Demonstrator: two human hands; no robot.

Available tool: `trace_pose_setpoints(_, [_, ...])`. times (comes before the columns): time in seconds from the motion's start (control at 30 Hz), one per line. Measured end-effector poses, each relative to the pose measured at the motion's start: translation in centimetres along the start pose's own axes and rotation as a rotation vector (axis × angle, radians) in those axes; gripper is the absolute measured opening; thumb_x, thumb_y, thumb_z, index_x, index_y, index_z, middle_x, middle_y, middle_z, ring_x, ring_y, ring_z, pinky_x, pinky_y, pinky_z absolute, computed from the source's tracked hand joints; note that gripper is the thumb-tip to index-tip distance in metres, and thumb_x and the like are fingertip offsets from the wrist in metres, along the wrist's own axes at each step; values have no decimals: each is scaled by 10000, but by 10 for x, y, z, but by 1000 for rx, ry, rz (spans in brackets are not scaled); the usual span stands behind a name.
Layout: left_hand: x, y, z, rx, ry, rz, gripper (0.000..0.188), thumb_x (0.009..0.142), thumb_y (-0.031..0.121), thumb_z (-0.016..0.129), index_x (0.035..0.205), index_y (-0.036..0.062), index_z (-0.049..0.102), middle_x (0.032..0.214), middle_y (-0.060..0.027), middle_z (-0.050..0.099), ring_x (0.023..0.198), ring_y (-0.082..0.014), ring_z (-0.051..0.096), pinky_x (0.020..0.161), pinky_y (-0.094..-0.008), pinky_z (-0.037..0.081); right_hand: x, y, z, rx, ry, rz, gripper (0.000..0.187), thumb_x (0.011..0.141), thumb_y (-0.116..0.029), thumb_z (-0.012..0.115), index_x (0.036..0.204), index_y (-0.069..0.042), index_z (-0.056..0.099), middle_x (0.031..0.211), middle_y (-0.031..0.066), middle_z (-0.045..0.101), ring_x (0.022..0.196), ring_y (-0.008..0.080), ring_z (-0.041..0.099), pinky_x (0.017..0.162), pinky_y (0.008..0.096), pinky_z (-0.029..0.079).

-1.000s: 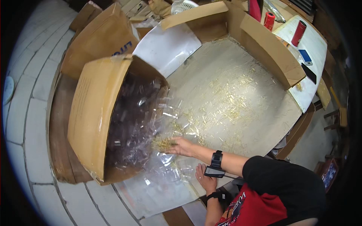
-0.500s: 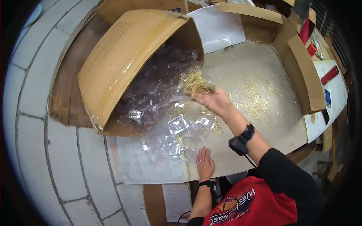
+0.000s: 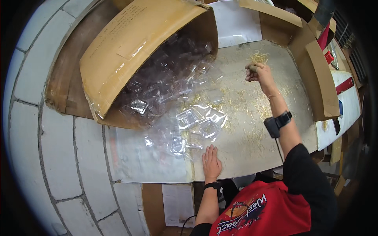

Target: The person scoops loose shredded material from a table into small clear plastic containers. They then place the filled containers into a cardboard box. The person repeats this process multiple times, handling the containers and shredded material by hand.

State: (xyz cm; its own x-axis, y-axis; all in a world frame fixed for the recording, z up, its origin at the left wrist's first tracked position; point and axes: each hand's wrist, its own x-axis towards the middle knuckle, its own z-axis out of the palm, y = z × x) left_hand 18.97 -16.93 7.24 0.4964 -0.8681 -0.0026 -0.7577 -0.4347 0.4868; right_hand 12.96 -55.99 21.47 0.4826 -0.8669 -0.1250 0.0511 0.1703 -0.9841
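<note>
My right hand (image 3: 258, 74) is over the far part of the board, its fingers curled closed. A loose bunch of thin gold-coloured wire-like pins (image 3: 258, 58) sticks out past its far side; the grip itself is partly hidden. Flat on the near edge of the board lies my left hand (image 3: 212, 163), fingers stretched out and holding nothing. Beside it are several clear plastic cases (image 3: 187, 119), part of a heap that spills from a tipped cardboard box (image 3: 130, 43). More gold pins (image 3: 262, 106) lie scattered on the grey board (image 3: 244, 161).
Cardboard walls (image 3: 325, 80) border the board on the right and far side. A white sheet (image 3: 236, 25) stands at the back. On the right ledge lie a red tool-like object (image 3: 345, 85) and a blue item (image 3: 340, 108). White brick wall (image 3: 59, 149) runs along the left.
My right hand has moved away from the box, right and farther over the board, with the bunch of pins. More clear cases show where it was. My left hand stays flat.
</note>
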Motion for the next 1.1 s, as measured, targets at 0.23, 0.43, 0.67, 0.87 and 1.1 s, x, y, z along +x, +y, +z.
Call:
trace_pose_setpoints(0.23, [5, 4, -2, -15, 32, 26, 472, 807, 64, 466, 1277, 51, 494, 1414, -102, 404, 1341, -279, 319, 1093, -459, 235, 3, -9, -61, -859, 64, -198, 182, 897, -96, 509, 847, 23, 637, 764, 59, 639, 733, 173, 652, 614, 255, 503])
trace_pose_setpoints(0.43, [5, 2, 0, 10, 64, 29, 494, 791, 44, 465, 1285, 52, 485, 1408, -112, 409, 1341, -287, 322, 1094, -466, 225, -19, -15, -61, 19, 25, -200, 210, 913, -58, 455, 1031, 49, 592, 1129, 146, 589, 973, 246, 632, 761, 326, 548])
trace_pose_setpoints(0.67, [3, 6, -2, 9, 57, 54, 491, 805, 29, 450, 1295, 36, 471, 1408, -127, 403, 1338, -295, 320, 1095, -462, 224, -86, -37, -88, 421, -48, -195, 203, 932, -75, 456, 1059, 62, 536, 1246, 236, 517, 1056, 332, 604, 814, 334, 562])
trace_pose_setpoints(0.87, [0, 1, 2, 23, 65, 48, 476, 818, 53, 453, 1294, 48, 470, 1410, -106, 402, 1343, -279, 310, 1099, -456, 222, -162, -20, -74, 411, -219, -16, 121, 871, -40, 503, 900, 52, 576, 1237, 250, 515, 1011, 338, 622, 810, 342, 544])
trace_pose_setpoints(1.1, [2, -1, 4, 18, 55, 55, 484, 820, 59, 453, 1303, 51, 455, 1428, -100, 374, 1354, -267, 289, 1106, -452, 209, -209, 34, -19, -225, -467, 30, 180, 795, 47, 552, 962, 56, 617, 1235, 163, 555, 952, 253, 640, 806, 322, 521])
